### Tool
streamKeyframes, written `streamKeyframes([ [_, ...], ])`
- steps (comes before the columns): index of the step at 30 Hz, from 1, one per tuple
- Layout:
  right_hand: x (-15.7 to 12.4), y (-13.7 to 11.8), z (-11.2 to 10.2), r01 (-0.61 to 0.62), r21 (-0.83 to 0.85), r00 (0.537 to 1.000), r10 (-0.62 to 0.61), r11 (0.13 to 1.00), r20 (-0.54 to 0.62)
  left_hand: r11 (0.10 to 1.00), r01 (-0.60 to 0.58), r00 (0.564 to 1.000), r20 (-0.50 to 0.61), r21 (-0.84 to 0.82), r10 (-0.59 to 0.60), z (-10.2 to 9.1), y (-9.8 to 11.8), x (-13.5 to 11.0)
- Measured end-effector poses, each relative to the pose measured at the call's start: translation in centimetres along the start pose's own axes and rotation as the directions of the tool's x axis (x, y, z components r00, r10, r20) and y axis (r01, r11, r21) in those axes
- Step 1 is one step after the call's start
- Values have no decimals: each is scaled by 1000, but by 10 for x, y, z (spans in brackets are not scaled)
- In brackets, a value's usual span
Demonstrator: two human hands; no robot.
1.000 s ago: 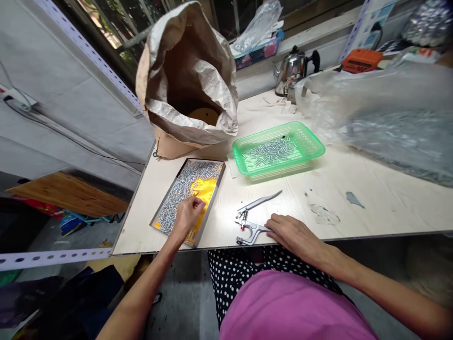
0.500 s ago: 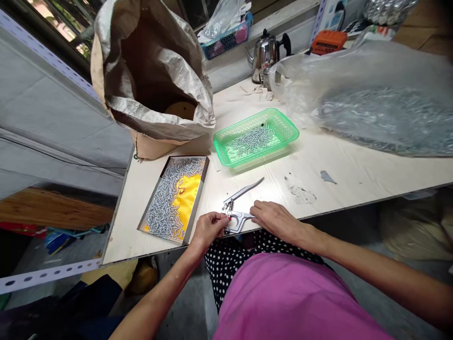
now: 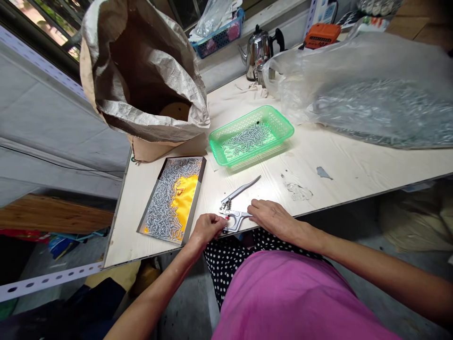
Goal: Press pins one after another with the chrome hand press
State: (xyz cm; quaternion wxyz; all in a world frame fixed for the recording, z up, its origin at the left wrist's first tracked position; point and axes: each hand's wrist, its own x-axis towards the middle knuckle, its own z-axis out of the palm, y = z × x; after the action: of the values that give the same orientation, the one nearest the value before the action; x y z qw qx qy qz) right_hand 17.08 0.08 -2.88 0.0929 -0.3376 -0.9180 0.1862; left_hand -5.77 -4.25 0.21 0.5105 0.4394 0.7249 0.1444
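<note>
Hand pliers (image 3: pixel 236 215) of silver metal, with a coil spring and a bit of red near the jaw, lie at the table's front edge. Their upper handle is spread well apart from the lower one. My left hand (image 3: pixel 208 227) is closed in a pinch at the jaw end; whatever its fingertips hold is too small and hidden to name. My right hand (image 3: pixel 272 218) has its fingers closed around the end of the lower handle. Left of the pliers, a shallow tray (image 3: pixel 198 203) holds many small metal pins (image 3: pixel 159 203) on a yellow bottom.
Behind the pliers stands a green plastic basket (image 3: pixel 244 163) with more metal pins. A big open paper sack (image 3: pixel 148 130) rises at the back left. To the right lies a clear plastic bag (image 3: pixel 375 108) full of metal parts. A steel kettle (image 3: pixel 257 52) is near the wall.
The view has shifted slightly. Both hands keep nearly the same place at the pliers, and the handles stay spread.
</note>
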Motion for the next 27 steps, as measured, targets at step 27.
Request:
streamKeyframes([
  [27, 31, 47, -29, 132, -36, 988, -128, 991, 86, 997, 81, 996, -32, -9, -81, 4, -10, -5],
])
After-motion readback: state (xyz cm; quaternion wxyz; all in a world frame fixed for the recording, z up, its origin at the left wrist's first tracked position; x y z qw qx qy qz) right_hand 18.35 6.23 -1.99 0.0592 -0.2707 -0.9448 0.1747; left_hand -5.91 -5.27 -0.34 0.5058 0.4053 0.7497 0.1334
